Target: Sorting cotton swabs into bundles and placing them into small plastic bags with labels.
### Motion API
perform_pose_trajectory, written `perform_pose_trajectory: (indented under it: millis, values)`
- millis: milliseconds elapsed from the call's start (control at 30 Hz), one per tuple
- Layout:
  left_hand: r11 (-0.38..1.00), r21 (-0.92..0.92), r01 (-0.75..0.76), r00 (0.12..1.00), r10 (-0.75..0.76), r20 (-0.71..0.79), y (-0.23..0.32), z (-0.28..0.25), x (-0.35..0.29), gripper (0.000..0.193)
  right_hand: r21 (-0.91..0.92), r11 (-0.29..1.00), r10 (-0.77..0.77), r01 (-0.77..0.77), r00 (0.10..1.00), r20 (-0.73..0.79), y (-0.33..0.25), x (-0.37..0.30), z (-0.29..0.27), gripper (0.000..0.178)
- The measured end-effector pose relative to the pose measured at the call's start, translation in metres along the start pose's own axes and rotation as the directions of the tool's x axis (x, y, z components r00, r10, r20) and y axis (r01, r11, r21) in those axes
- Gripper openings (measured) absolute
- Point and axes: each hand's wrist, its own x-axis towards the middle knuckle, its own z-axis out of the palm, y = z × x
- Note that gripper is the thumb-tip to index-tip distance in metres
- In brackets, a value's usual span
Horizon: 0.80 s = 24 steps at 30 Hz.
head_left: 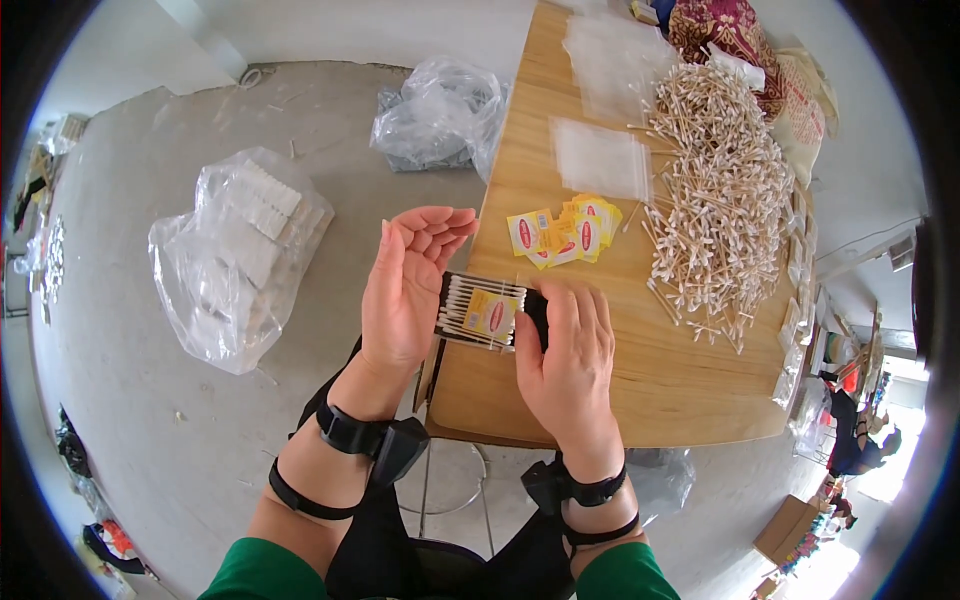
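Note:
A flat pack of cotton swabs [462, 300] with a yellow card [490, 313] on it lies over a black piece at the table's near left corner. My left hand [400, 290] is raised at the pack's left end, palm turned up and inward, fingers loosely bent and nothing in them. At the right end, my right hand [572, 355] has its thumb against the pack's edge and its fingers over the black piece; their tips are partly hidden. Just beyond are several loose yellow cards [565, 232]. A large heap of cotton swabs [720, 200] spreads over the table's right side.
Clear plastic bags [600, 160] lie flat on the wooden table [640, 400]. A row of filled packs [795, 320] lines its right edge. On the floor at left stand a clear sack of white packs [240, 260] and another crumpled plastic sack [435, 115]. A patterned cloth [730, 40] sits behind the heap.

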Motion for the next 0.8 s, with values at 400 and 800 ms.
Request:
perform_pose_trajectory:
  millis: [400,800]
  values:
    - [0.999,0.041,-0.032,0.997,0.029,0.066,-0.004,-0.002,-0.002,0.063,-0.194,0.979,0.019,0.056,0.929,0.369,-0.010,-0.030,0.003,0.091]
    - [0.998,-0.026,-0.049,0.995,0.051,0.080,-0.013,0.002,-0.001,0.064,-0.244,0.968,0.043,0.051,0.931,0.363,-0.012,-0.030,0.010,0.093]
